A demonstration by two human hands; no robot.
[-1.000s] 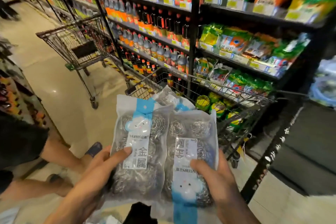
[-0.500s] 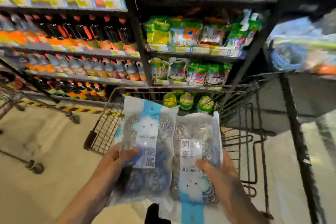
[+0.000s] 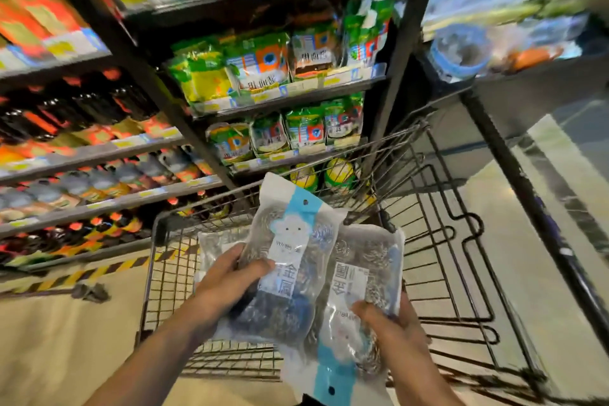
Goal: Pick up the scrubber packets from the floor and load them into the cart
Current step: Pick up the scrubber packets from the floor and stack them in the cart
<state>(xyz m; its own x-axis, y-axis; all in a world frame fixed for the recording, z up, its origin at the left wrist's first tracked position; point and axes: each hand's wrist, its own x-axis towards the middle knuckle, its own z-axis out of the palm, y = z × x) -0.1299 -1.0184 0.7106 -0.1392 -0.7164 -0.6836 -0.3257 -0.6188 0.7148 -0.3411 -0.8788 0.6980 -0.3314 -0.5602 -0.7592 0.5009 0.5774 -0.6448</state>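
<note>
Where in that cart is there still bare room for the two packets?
Bare wire floor lies along the cart's left wall, beside the left hand. The far end holds a scrubber packet already.

Beige tiled floor (image 3: 59, 339), lower left of frame; grey wire-mesh shopping cart (image 3: 158, 277) stands on it, centre. Yellow-black hazard-striped strip (image 3: 108, 269) runs along the floor at the foot of the black metal shelving (image 3: 99, 155), left.

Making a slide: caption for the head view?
Both hands hold scrubber packets over the wire cart beside stocked shelves.
</note>
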